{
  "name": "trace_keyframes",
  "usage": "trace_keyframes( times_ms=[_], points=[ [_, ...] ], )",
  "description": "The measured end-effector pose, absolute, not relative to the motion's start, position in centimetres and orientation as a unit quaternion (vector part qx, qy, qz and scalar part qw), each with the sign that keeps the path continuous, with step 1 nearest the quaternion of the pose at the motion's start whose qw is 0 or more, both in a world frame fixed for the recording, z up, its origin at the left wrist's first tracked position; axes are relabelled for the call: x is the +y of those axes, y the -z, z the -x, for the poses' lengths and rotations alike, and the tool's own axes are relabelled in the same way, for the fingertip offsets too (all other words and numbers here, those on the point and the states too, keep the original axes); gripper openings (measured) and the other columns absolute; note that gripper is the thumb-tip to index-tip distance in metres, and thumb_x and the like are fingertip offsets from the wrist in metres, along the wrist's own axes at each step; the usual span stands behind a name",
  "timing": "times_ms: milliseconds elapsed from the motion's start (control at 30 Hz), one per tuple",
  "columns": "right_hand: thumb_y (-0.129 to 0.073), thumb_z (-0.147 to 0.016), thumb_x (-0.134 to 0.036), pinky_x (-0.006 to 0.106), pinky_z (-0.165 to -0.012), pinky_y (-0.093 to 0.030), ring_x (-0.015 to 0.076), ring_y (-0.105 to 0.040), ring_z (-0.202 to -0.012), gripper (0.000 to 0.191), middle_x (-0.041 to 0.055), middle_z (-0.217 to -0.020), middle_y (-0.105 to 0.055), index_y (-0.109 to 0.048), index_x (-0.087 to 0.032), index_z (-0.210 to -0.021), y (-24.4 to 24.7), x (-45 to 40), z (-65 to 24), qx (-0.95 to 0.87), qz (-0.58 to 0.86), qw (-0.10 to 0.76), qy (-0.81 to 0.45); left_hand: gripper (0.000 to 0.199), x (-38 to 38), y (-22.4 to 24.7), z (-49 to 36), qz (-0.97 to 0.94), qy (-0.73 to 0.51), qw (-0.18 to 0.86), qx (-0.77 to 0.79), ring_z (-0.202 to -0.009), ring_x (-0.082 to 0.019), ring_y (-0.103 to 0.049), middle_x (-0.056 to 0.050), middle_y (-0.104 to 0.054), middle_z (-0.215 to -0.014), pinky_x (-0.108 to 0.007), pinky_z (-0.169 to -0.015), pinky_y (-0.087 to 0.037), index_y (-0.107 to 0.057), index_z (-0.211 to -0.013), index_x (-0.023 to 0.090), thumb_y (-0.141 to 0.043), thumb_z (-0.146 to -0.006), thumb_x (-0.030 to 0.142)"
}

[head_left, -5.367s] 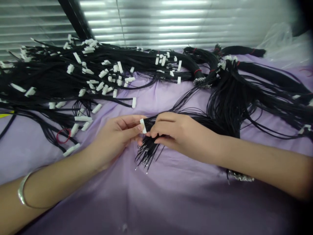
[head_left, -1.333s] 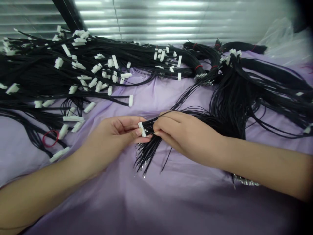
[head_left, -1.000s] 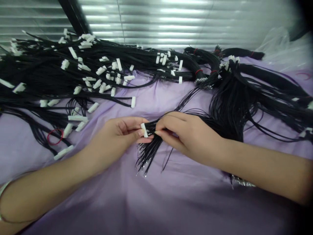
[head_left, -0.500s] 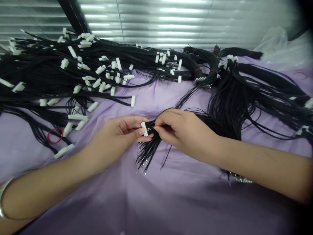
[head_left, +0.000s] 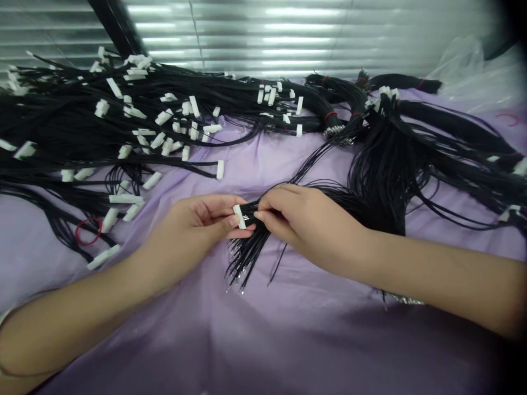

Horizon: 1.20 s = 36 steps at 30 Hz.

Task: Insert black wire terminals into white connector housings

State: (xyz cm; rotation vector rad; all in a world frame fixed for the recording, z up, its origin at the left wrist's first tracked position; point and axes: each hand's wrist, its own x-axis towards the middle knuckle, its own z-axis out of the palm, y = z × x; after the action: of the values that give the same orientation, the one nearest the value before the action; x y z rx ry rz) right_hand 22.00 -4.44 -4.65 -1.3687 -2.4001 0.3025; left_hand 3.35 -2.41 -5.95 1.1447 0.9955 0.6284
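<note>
Pale slatted blinds (head_left: 304, 35) fill the background (bright streaks run along the slats), with a dark slanting post (head_left: 113, 24) toward the left and a thin cord (head_left: 195, 27) hanging nearby. Crumpled clear plastic (head_left: 463, 71) sits at the back right. Creased purple cloth (head_left: 267, 334) spreads below; a red ring (head_left: 76, 234) lies at left, a thin red curve (head_left: 517, 119) at far right.

The connector (head_left: 239, 216) at the centre is showing plain white; the loose wires (head_left: 252, 255) beneath it are running black to silvery tips (head_left: 242, 291). The cloth (head_left: 288, 334) is spreading lilac, darkening to dusky purple below. A loop (head_left: 100, 231) at left is standing out red. The blinds (head_left: 296, 27) are striping horizontally in grey-green and bright white.
</note>
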Motion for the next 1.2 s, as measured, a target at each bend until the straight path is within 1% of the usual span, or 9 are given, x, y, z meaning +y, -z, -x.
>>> trace_keyframes(
  times_ms=[133,200,467,600,700,833,933,1100,1200],
  points=[
    [-0.053,-0.087,-0.015,0.026,-0.061,-0.040,0.0150,-0.057,-0.065,0.014,0.0054,-0.074,-0.065,-0.064,-0.011,-0.081,4.64,-4.52,-21.78,-0.859,0.485,0.154,-0.064,0.016,-2.41,5.98,-3.37,-0.513,-0.284,0.674,0.450,-0.092,-0.018,-0.070,-0.002,-0.074,-0.100,-0.027,-0.086,-0.056,-0.072,-0.095,0.019,-0.070,-0.079,0.022],
    [-0.052,-0.088,-0.015,0.026,-0.060,-0.039,0.0149,-0.057,-0.064,0.014,0.0050,-0.073,-0.065,-0.064,-0.011,-0.079,4.63,-4.54,-21.66,-0.855,0.493,0.151,-0.065,0.017,-2.37,6.03,-3.35,-0.521,-0.280,0.671,0.448,-0.095,-0.020,-0.069,-0.003,-0.074,-0.101,-0.029,-0.087,-0.056,-0.072,-0.096,0.019,-0.070,-0.079,0.023],
    [-0.053,-0.089,-0.018,0.025,-0.061,-0.040,0.0133,-0.056,-0.067,0.016,0.0033,-0.076,-0.066,-0.064,-0.012,-0.079,4.70,-4.52,-21.68,-0.838,0.494,0.211,-0.095,0.017,-2.35,5.89,-3.28,-0.516,-0.268,0.677,0.451,-0.093,-0.017,-0.069,-0.003,-0.073,-0.101,-0.023,-0.086,-0.055,-0.071,-0.096,0.017,-0.069,-0.080,0.022],
    [-0.052,-0.090,-0.018,0.024,-0.063,-0.040,0.0129,-0.057,-0.069,0.017,0.0027,-0.077,-0.066,-0.064,-0.013,-0.080,4.60,-4.56,-21.77,-0.833,0.501,0.208,-0.108,0.017,-2.28,5.96,-3.25,-0.507,-0.268,0.690,0.441,-0.093,-0.015,-0.068,-0.002,-0.073,-0.102,-0.022,-0.086,-0.055,-0.070,-0.098,0.018,-0.068,-0.081,0.021],
    [-0.052,-0.089,-0.019,0.024,-0.063,-0.040,0.0120,-0.056,-0.067,0.016,0.0018,-0.076,-0.065,-0.064,-0.013,-0.080,4.64,-4.62,-21.89,-0.833,0.499,0.213,-0.113,0.016,-2.20,6.15,-3.29,-0.504,-0.279,0.699,0.425,-0.090,-0.014,-0.069,-0.001,-0.074,-0.097,-0.022,-0.085,-0.055,-0.071,-0.097,0.020,-0.068,-0.081,0.020],
    [-0.054,-0.088,-0.018,0.022,-0.061,-0.039,0.0101,-0.055,-0.063,0.014,0.0007,-0.073,-0.064,-0.064,-0.013,-0.080,4.78,-4.67,-21.95,-0.828,0.501,0.225,-0.110,0.012,-2.28,6.06,-3.47,-0.494,-0.291,0.698,0.428,-0.083,-0.014,-0.069,-0.001,-0.074,-0.088,-0.023,-0.081,-0.056,-0.071,-0.090,0.017,-0.069,-0.078,0.016],
    [-0.055,-0.087,-0.017,0.021,-0.059,-0.039,0.0092,-0.054,-0.061,0.013,0.0002,-0.071,-0.064,-0.064,-0.013,-0.078,4.78,-4.66,-21.86,-0.826,0.504,0.228,-0.108,0.010,-2.40,5.68,-3.61,-0.494,-0.293,0.696,0.431,-0.081,-0.013,-0.069,-0.001,-0.074,-0.086,-0.022,-0.080,-0.056,-0.071,-0.088,0.015,-0.067,-0.079,0.013],
    [-0.055,-0.088,-0.018,0.021,-0.058,-0.038,0.0083,-0.053,-0.060,0.014,0.0001,-0.070,-0.064,-0.065,-0.012,-0.079,4.70,-4.67,-21.75,-0.823,0.509,0.229,-0.107,0.011,-2.55,5.27,-3.77,-0.477,-0.294,0.707,0.433,-0.076,-0.009,-0.069,0.001,-0.073,-0.082,-0.016,-0.074,-0.055,-0.068,-0.087,0.015,-0.063,-0.080,0.008],
    [-0.056,-0.087,-0.018,0.020,-0.058,-0.037,0.0074,-0.051,-0.058,0.014,0.0000,-0.070,-0.064,-0.065,-0.012,-0.079,4.77,-4.73,-21.81,-0.827,0.503,0.235,-0.092,0.012,-2.51,5.37,-3.75,-0.481,-0.289,0.702,0.438,-0.075,-0.008,-0.069,0.001,-0.072,-0.082,-0.016,-0.075,-0.055,-0.066,-0.087,0.014,-0.060,-0.082,0.006]
  ],
)
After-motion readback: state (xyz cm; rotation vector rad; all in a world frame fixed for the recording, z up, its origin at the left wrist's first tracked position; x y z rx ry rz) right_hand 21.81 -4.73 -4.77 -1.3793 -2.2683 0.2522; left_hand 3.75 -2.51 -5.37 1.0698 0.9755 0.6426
